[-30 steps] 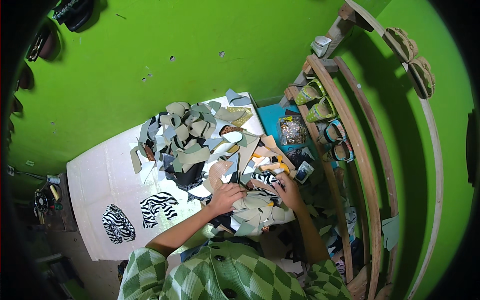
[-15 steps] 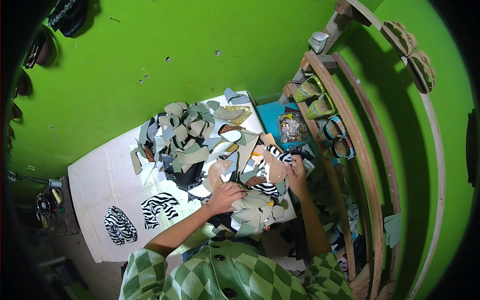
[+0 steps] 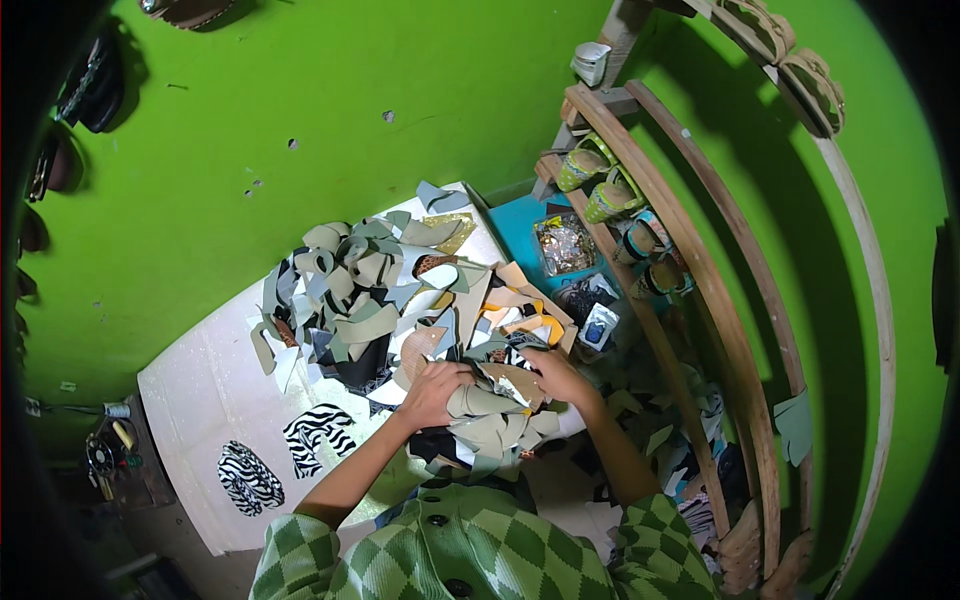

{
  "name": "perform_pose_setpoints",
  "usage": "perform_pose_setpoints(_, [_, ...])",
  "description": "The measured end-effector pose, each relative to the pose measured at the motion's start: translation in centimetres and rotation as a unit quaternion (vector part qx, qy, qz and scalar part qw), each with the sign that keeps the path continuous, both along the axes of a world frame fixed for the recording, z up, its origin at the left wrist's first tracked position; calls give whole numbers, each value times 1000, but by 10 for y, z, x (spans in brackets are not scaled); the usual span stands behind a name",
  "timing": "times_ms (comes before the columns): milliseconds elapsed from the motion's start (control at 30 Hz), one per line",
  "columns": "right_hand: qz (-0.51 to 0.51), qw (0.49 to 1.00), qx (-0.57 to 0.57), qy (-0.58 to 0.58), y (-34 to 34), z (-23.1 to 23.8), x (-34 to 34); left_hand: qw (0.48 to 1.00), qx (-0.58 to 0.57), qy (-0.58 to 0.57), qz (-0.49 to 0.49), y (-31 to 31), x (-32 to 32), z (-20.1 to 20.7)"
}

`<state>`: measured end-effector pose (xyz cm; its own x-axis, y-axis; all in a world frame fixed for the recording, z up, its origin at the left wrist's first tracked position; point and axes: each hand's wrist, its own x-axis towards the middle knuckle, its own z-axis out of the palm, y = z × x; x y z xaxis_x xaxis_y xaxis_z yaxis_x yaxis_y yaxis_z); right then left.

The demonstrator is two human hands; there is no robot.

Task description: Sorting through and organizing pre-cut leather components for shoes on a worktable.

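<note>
A big heap of cut material scraps (image 3: 365, 265) in grey-green, beige, white and black covers the right half of the white table. My left hand (image 3: 437, 393) curls over the near part of this heap, its fingertips hidden among beige scraps (image 3: 485, 400). Across from it, my right hand (image 3: 562, 380) reaches into the scraps from the right, fingers closed on the pieces there. A zebra-striped scrap (image 3: 522, 342) shows just above those fingers. Two zebra-striped groups lie apart on the left: a rounded piece (image 3: 250, 478) and some strips (image 3: 318, 438).
The white table (image 3: 195, 390) stands by a green wall. At the right, a wooden rack (image 3: 690, 230) holds sandals (image 3: 612, 195). Behind the heap, a clear packet (image 3: 565, 245) rests on a blue surface (image 3: 515, 225). A sewing machine-like item (image 3: 105, 455) is at far left.
My right hand has moved left and down into the heap, bringing zebra-striped material with it. Orange-edged scraps and a white packet are now uncovered. My left hand stays on the heap. The view has shifted.
</note>
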<state>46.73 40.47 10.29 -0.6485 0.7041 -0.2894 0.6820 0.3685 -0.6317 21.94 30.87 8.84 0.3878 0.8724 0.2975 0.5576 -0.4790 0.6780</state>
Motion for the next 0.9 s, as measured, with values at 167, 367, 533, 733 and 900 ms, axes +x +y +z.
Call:
perform_pose_setpoints(167, [-182, 932, -96, 299, 2, -18, 3, 988, -132, -25, -71, 22, -4, 45])
perform_pose_setpoints(367, [-235, 878, -81, 410, 12, 8, -15, 977, -109, -182, -33, 46, 3, 42])
perform_pose_setpoints(533, [-268, 882, -46, 386, 2, 27, -34, 967, -151, -184, 93, 64, 28, 58])
perform_pose_setpoints(733, [-312, 835, -69, 447, 8, 25, -32, 972, -88, -178, 124, 67, 40, 61])
perform_pose_setpoints(900, [-333, 817, -157, 444, 11, 40, -34, 982, -12, -139, 130, 72, 37, 57])
